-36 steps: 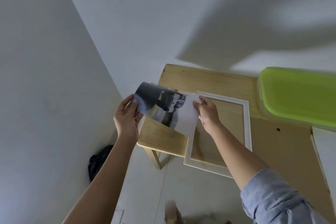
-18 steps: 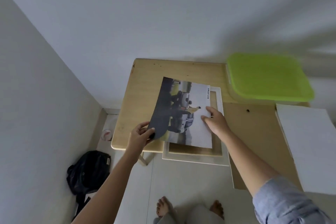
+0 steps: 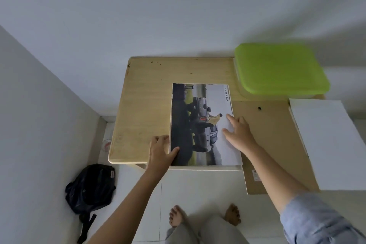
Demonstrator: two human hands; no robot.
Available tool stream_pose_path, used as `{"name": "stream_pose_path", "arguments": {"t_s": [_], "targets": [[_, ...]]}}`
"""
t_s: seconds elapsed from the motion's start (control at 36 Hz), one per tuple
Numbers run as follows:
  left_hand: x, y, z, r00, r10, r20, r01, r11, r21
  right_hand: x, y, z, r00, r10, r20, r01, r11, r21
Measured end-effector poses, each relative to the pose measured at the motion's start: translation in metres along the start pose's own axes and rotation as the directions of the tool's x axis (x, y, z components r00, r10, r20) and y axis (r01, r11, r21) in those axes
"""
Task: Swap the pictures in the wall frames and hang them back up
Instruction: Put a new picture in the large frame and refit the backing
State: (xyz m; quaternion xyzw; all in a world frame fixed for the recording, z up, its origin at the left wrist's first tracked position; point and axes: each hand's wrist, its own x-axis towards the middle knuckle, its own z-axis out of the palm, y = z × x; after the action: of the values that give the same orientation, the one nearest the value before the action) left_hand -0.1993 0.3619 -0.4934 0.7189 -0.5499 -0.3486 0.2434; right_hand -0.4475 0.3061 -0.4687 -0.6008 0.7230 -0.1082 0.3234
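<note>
- Whereas a second ago the print (image 3: 200, 125) is up in the air between both grips, it now lies flat and picture side up on the frame (image 3: 206, 168), at the near middle of the counter (image 3: 142, 105).
- Frame is almost fully covered; only its near white rail shows, sticking out past the counter's near edge.
- Left grip (image 3: 161, 150) holds the print at its near-left corner, thumb on top of the dark part and fingers curled at the edge.
- Right grip (image 3: 237, 130) is released: fingers spread and straight, pressing the print's right margin down, palm over the board (image 3: 273, 134) just beside it.
- Board is flat on the counter to the right, touching or slightly under the print's right edge; cannot tell which.
- Green lid (image 3: 281, 68) is at the far right, white sheet (image 3: 328, 144) at the right edge, both apart from the print.
- Bag (image 3: 91, 186) is on the floor to the left.
- Judgement: the print is laid in but not yet seated, so this is the align-and-press step.
- Likely next: square the print in the frame, put the board on, close it and hang it; swap is about midway for this frame.
- Cannot tell which face of the frame is up, so the print's orientation is unchecked.
- Risk: frame overhangs the edge and could tip under pressure.
</note>
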Motion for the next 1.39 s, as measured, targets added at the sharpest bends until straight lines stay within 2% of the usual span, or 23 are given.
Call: {"name": "stream_pose_path", "arguments": {"t_s": [0.11, 0.25, 0.5, 0.64, 0.69, 0.78, 0.83, 0.92, 1.0, 1.06, 1.17, 1.28, 1.39], "targets": [[-0.001, 0.005, 0.003, 0.999, 0.039, 0.025, -0.039, 0.999, -0.006, -0.002, 0.000, 0.002, 0.995, -0.009, -0.098, -0.005, 0.991, -0.137], [0.003, 0.007, 0.005, 0.998, 0.037, 0.043, -0.036, 0.999, -0.024, -0.005, -0.003, 0.012, 0.996, 0.042, -0.082, -0.050, 0.993, -0.105], [0.013, 0.001, -0.006, 0.999, -0.034, 0.018, 0.034, 0.999, -0.016, 0.002, -0.013, 0.029, 0.994, -0.049, -0.093, 0.039, 0.994, -0.104], [0.015, 0.013, -0.007, 0.986, -0.099, -0.134, 0.103, 0.994, 0.028, 0.004, -0.016, 0.027, 0.991, -0.111, -0.069, 0.105, 0.991, -0.087], [0.014, 0.028, 0.002, 0.977, -0.060, -0.203, 0.065, 0.998, 0.015, 0.002, -0.007, 0.017, 0.985, -0.136, -0.108, 0.130, 0.990, -0.060], [0.010, 0.062, 0.026, 0.968, 0.066, -0.241, -0.072, 0.997, -0.014, -0.002, 0.022, -0.010, 0.975, -0.107, -0.194, 0.105, 0.994, -0.021], [0.001, 0.090, 0.051, 0.973, 0.133, -0.189, -0.137, 0.991, -0.007, -0.008, 0.050, -0.031, 0.972, -0.056, -0.229, 0.052, 0.998, -0.022], [-0.024, 0.128, 0.099, 0.982, 0.191, -0.008, -0.190, 0.980, 0.063, -0.022, 0.095, -0.062, 0.967, 0.062, -0.246, -0.066, 0.998, -0.007], [-0.050, 0.152, 0.145, 0.979, 0.130, 0.154, -0.149, 0.981, 0.122, -0.036, 0.132, -0.083, 0.961, 0.153, -0.229, -0.158, 0.987, -0.001], [-0.060, 0.159, 0.166, 0.981, 0.037, 0.191, -0.079, 0.974, 0.214, -0.040, 0.148, -0.091, 0.964, 0.181, -0.194, -0.180, 0.983, 0.023], [-0.062, 0.165, 0.188, 0.988, -0.106, 0.115, 0.068, 0.953, 0.297, -0.045, 0.165, -0.097, 0.978, 0.141, -0.153, -0.141, 0.990, 0.011], [-0.059, 0.171, 0.198, 0.994, -0.103, 0.036, 0.083, 0.930, 0.357, -0.043, 0.174, -0.095, 0.978, 0.114, -0.175, -0.116, 0.993, -0.002], [-0.059, 0.175, 0.200, 0.992, -0.124, -0.017, 0.124, 0.948, 0.292, -0.038, 0.177, -0.088, 0.962, 0.145, -0.230, -0.146, 0.989, 0.014]]}}
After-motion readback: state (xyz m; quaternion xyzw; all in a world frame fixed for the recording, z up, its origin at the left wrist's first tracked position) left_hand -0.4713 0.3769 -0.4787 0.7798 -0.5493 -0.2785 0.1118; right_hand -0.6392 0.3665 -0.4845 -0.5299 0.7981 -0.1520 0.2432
